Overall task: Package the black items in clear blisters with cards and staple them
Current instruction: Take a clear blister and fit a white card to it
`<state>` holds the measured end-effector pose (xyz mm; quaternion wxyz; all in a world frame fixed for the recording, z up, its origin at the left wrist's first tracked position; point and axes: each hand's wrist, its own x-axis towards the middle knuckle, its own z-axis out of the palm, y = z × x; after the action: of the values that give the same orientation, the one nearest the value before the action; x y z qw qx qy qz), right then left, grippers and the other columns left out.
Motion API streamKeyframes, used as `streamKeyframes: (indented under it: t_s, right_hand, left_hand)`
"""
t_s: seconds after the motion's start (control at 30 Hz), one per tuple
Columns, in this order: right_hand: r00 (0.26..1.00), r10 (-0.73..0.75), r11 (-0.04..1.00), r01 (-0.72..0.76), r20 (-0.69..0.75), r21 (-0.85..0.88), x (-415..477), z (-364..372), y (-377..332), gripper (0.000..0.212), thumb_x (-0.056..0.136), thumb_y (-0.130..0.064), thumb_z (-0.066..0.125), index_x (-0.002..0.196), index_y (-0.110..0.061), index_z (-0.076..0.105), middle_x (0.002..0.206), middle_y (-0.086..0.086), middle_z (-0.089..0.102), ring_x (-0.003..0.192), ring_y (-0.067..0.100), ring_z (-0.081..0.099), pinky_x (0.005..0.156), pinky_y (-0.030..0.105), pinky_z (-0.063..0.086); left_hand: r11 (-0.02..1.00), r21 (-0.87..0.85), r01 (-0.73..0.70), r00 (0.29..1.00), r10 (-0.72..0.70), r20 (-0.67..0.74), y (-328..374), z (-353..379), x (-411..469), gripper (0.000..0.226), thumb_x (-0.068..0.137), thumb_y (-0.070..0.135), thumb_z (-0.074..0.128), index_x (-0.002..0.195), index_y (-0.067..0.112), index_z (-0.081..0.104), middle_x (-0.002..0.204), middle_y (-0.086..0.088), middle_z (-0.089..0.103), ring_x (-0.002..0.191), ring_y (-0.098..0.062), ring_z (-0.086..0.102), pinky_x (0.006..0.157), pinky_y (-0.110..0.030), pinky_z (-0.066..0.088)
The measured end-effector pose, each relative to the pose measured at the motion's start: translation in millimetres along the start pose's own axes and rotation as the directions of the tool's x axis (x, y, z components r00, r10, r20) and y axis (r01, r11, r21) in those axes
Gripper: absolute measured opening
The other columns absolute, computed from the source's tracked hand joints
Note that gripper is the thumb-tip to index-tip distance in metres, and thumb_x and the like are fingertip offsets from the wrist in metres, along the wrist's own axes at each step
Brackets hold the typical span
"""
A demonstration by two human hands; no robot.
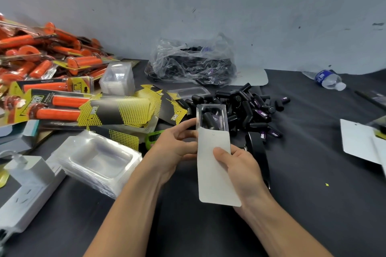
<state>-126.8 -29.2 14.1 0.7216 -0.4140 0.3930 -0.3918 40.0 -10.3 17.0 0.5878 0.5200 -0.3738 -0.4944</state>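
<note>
Head view shows both forearms reaching forward over the dark desk (313, 204). Left hand (175, 148) is curled, its fingertips pinching the left edge of one clear blister (212, 118) that holds black items. Right hand (240, 165) grips one white card (215, 173) from the right, thumb pressed flat on its face; the card's upper end sits partly inside the blister. Just beyond lies a heap of loose black items (246, 106), too many to count. One plastic bag (192, 62) sits behind it, one water bottle (328, 78) lies far right, and a stack of empty blisters (98, 158) rests at left.
</note>
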Motion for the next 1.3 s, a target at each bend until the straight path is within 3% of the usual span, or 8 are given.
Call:
streamKeyframes:
  t_s: [0.3,0.47,0.63,0.73,0.83,0.97,1.1,1.3]
  right_hand:
    - [0.999,0.005,0.999,-0.006,-0.035,-0.044,1.8,2.9,3.0,0.018,0.103,-0.009,0.058,0.100,-0.012,0.075,0.079,0.008,0.078,0.061,0.020,0.074,0.048,0.029,0.055]
    - [0.980,-0.143,0.942,0.093,-0.136,-0.323,6.1,2.3,14.2,0.023,0.099,-0.010,0.060,0.085,-0.018,0.076,0.079,0.003,0.077,0.069,0.021,0.074,0.055,0.032,0.057]
    - [0.957,-0.267,0.824,0.165,-0.114,-0.543,7.6,0.9,21.0,0.016,0.095,-0.019,0.063,0.083,-0.025,0.072,0.077,-0.017,0.074,0.066,0.003,0.069,0.051,0.018,0.048]
    - [0.961,-0.262,0.828,0.178,-0.085,-0.532,8.5,1.2,20.1,0.015,0.096,-0.016,0.063,0.086,-0.024,0.073,0.079,-0.011,0.076,0.075,0.011,0.072,0.062,0.031,0.058]
    - [0.964,-0.254,0.820,0.175,-0.073,-0.545,8.7,0.0,19.8,0.014,0.095,-0.016,0.063,0.087,-0.021,0.073,0.081,-0.007,0.077,0.079,0.017,0.073,0.069,0.039,0.061]
    - [0.967,-0.250,0.797,0.179,-0.045,-0.577,8.2,-0.7,19.6,0.014,0.096,-0.020,0.063,0.089,-0.024,0.074,0.080,-0.013,0.077,0.074,0.008,0.072,0.064,0.031,0.060]
    - [0.957,-0.285,0.769,0.196,-0.052,-0.608,8.8,-2.1,18.7,0.018,0.097,-0.027,0.065,0.083,-0.020,0.073,0.077,-0.014,0.075,0.068,0.005,0.070,0.057,0.024,0.054]
    - [0.945,-0.311,0.731,0.170,-0.102,-0.661,10.8,-5.9,14.1,0.026,0.093,-0.039,0.072,0.074,-0.022,0.073,0.069,-0.018,0.073,0.063,0.003,0.068,0.049,0.017,0.048]
  left_hand:
    - [0.999,0.019,0.034,0.999,-0.033,-0.042,2.5,-2.1,-0.8,0.066,0.082,-0.023,0.063,0.138,0.011,0.060,0.113,-0.010,0.078,0.099,-0.027,0.077,0.071,-0.031,0.062]
    - [0.997,0.033,0.072,0.986,-0.066,-0.150,3.5,2.5,-0.9,0.077,0.076,-0.022,0.065,0.142,0.015,0.058,0.101,-0.004,0.080,0.091,-0.022,0.078,0.067,-0.033,0.063]
    - [0.857,0.514,0.035,0.932,0.158,-0.327,-2.9,17.2,-2.0,0.100,0.064,0.000,0.080,0.153,0.032,0.046,0.076,0.030,0.072,0.072,0.006,0.070,0.057,-0.010,0.052]
    - [0.807,0.590,0.031,0.895,0.241,-0.376,-5.8,21.2,-0.9,0.106,0.064,0.007,0.080,0.156,0.036,0.038,0.072,0.020,0.071,0.075,0.010,0.063,0.052,-0.004,0.043]
    - [0.800,0.597,0.068,0.872,0.243,-0.425,-7.5,20.5,-0.1,0.085,0.068,0.011,0.077,0.147,0.033,0.053,0.076,0.013,0.070,0.075,0.001,0.064,0.058,-0.007,0.039]
    - [0.839,0.534,0.105,0.828,0.224,-0.514,-8.0,18.9,2.0,0.010,0.075,0.021,0.075,0.082,0.027,0.080,0.069,0.013,0.073,0.065,0.005,0.066,0.048,-0.008,0.041]
    - [0.825,0.562,0.061,0.822,0.278,-0.497,-7.7,20.0,2.6,0.014,0.076,0.029,0.075,0.063,0.026,0.074,0.060,0.022,0.068,0.058,0.004,0.064,0.047,-0.009,0.040]
    - [0.757,0.646,-0.094,0.818,0.429,-0.383,-9.7,23.5,0.6,0.011,0.079,0.028,0.077,0.068,0.029,0.073,0.062,0.022,0.068,0.058,0.006,0.062,0.050,-0.006,0.042]
